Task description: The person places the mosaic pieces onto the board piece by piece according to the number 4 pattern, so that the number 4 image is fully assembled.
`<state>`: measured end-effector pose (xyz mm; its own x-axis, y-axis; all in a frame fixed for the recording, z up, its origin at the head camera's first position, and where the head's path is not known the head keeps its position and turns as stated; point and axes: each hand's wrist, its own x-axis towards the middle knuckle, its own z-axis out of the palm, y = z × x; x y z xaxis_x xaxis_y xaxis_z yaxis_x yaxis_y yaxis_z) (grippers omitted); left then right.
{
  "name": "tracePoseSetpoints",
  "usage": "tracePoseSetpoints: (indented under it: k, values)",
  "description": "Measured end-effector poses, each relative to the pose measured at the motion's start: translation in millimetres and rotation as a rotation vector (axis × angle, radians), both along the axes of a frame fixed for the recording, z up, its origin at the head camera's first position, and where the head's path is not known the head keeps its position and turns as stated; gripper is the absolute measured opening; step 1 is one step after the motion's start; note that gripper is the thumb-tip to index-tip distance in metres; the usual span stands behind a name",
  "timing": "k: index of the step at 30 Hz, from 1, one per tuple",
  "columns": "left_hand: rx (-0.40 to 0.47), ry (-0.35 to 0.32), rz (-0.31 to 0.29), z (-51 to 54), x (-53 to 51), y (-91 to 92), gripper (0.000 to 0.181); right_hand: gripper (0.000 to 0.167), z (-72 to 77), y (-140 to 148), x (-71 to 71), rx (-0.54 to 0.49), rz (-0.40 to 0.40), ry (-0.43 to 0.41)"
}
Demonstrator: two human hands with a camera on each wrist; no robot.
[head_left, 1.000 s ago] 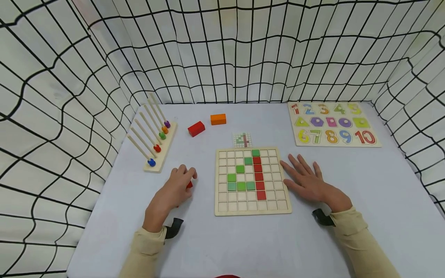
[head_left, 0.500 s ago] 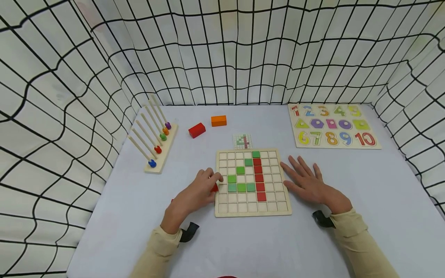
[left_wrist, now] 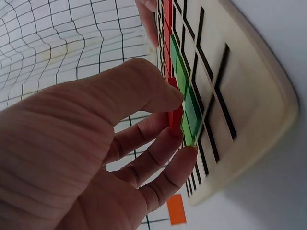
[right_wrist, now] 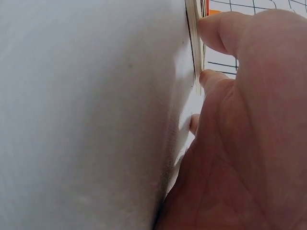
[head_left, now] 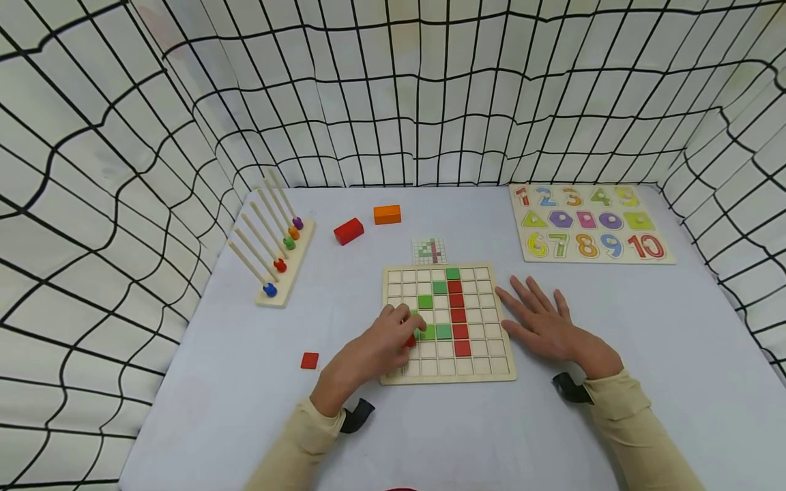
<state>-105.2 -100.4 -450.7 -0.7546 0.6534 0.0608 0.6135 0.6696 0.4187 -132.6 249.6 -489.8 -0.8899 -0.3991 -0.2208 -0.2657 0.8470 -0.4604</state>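
My left hand [head_left: 377, 344] is over the left part of a wooden grid board [head_left: 451, 368], pinching a red square tile [left_wrist: 175, 117] between thumb and fingers. Green tiles [head_left: 444, 332] on the board form a diagonal and a short row. Beside them runs a column of red tiles [head_left: 458, 315]. The left hand hides part of the lower-left squares. My right hand [head_left: 546, 324] lies with fingers spread on the table, its thumb and a finger at the board's right edge [right_wrist: 194, 43]. Another red tile [head_left: 310, 361] lies on the table left of the board.
A small pattern card [head_left: 428, 251] lies behind the board. Further back are a red block [head_left: 348, 231] and an orange block [head_left: 387, 215]. A peg stand [head_left: 286, 276] with coloured beads is at left, a number puzzle [head_left: 592, 221] at right. Black netting [head_left: 417, 123] surrounds the table.
My left hand has moved right from the table onto the board, carrying the red tile. A second red tile on the table is now uncovered. The right hand has stayed still.
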Motion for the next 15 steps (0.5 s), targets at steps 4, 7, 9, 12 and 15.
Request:
tracePoseSetpoints:
  k: [4,7,9,12,15]
  values:
    - [-0.02,-0.047,-0.031,4.3,1.8,11.3,0.032,0.07,-6.7,3,-2.2,-0.013,0.0,-0.003]
    - [-0.03,-0.051,-0.054,6.6,2.4,18.7,0.035,0.07,-10.8,4,-3.9,-0.008,0.004,-0.003]
    - [-0.034,-0.035,-0.072,7.5,2.6,23.8,0.036,0.07,-11.5,5,-4.3,-0.008,0.005,0.0]
    - [-0.038,0.001,-0.105,6.1,3.7,30.9,0.035,0.07,-11.6,5,-4.5,-0.006,0.005,-0.001]
    - [-0.047,0.06,-0.148,3.4,5.0,38.0,0.032,0.07,-10.9,4,-4.3,-0.006,0.003,-0.001]
